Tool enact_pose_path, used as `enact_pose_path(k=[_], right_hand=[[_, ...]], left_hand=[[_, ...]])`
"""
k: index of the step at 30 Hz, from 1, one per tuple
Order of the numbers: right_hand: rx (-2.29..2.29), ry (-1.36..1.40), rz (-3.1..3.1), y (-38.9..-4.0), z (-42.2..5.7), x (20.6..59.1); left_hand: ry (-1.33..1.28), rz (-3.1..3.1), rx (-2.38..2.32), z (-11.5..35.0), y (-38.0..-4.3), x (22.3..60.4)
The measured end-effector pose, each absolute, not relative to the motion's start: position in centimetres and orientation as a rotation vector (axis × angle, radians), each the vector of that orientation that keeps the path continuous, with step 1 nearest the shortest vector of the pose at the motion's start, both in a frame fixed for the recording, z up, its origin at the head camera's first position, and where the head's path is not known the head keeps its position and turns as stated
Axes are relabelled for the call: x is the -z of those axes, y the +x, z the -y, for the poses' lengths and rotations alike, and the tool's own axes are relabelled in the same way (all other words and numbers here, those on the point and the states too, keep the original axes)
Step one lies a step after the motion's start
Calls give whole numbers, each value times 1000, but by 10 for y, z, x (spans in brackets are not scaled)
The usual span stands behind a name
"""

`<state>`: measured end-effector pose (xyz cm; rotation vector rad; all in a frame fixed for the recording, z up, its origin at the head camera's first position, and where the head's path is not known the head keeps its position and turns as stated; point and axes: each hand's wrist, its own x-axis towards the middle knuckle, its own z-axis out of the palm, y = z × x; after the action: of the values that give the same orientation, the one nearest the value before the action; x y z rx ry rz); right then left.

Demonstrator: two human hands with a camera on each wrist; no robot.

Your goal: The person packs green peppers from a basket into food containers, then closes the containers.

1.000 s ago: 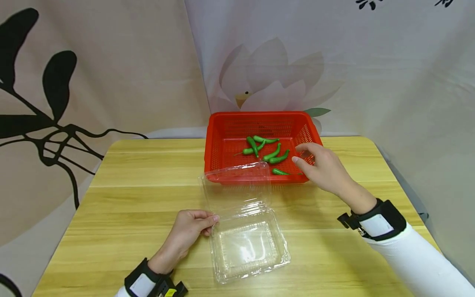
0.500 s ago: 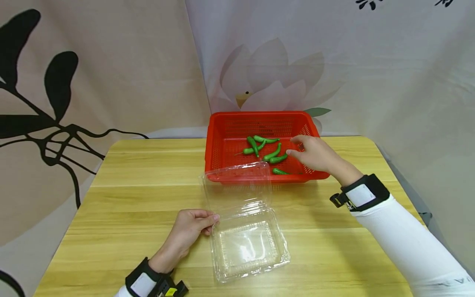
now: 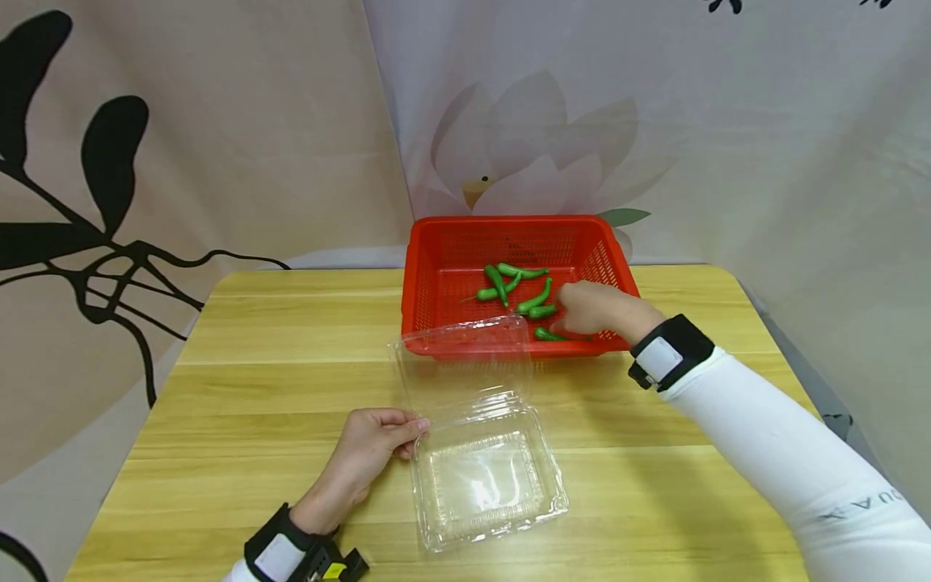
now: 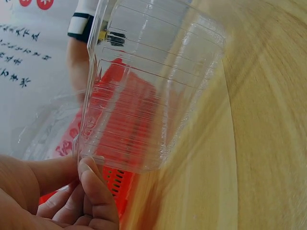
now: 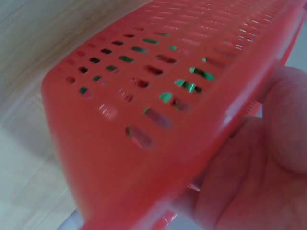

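Inside the right part of the red basket (image 3: 509,221), the right grip (image 3: 595,309) reaches down with its fingertips out of sight, so I cannot tell whether it is wide, narrow or holding something. A poor pick is the main risk: a smooth, curved green chilli (image 3: 541,312) could roll from an unseen pinch or drag a neighbour along. That reach crosses the basket's right rim, so a hasty lift might catch it and shift the basket. This partly covered chilli lies just left of the right grip, within the basket; another chilli (image 3: 547,334) lies nearer the basket's front wall, and four more chillies (image 3: 497,284) lie farther left or back. In front of the basket, the left grip (image 3: 369,451) pinches the edge of an unfolded clear plastic clamshell (image 3: 489,414), whose lid (image 3: 465,368) overlaps the basket's front left rim in the head view. If that pinch loosens, the light lid might tip, or the tray (image 3: 483,485) slide on the wooden surface (image 3: 254,404).
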<state>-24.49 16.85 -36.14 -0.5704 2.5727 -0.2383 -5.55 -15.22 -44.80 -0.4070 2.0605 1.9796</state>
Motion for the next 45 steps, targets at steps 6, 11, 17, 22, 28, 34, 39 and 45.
enact_pose_path(k=[6,11,17,22,28,34,39,45], right_hand=[[204,-562,-2540,-247,-161,365],[140,-544,-2526,-247,-155,373],[85,-524,-2532,-247,-152,378],[50,-543,-2531,-248,-150,380],[17,-536,-2520,-249,-148,383],[-6,-533,-2519,-253,-149,389],[-8,-543,-2505,-255,-151,393],[148,-610,-2499,-259,-158,389]], left_hand=[[-411,-2071,-1971,152,-56,447],[-414,-2068,-1978,152,-56,447],[-423,-2070,-1977,152,-56,447],[-429,-2069,-1978,152,-55,448],[-427,-2071,-1975,152,-55,448],[-427,-2064,-1976,153,-55,449],[-424,-2064,-1980,152,-55,449],[-422,-2068,-1975,153,-55,448]])
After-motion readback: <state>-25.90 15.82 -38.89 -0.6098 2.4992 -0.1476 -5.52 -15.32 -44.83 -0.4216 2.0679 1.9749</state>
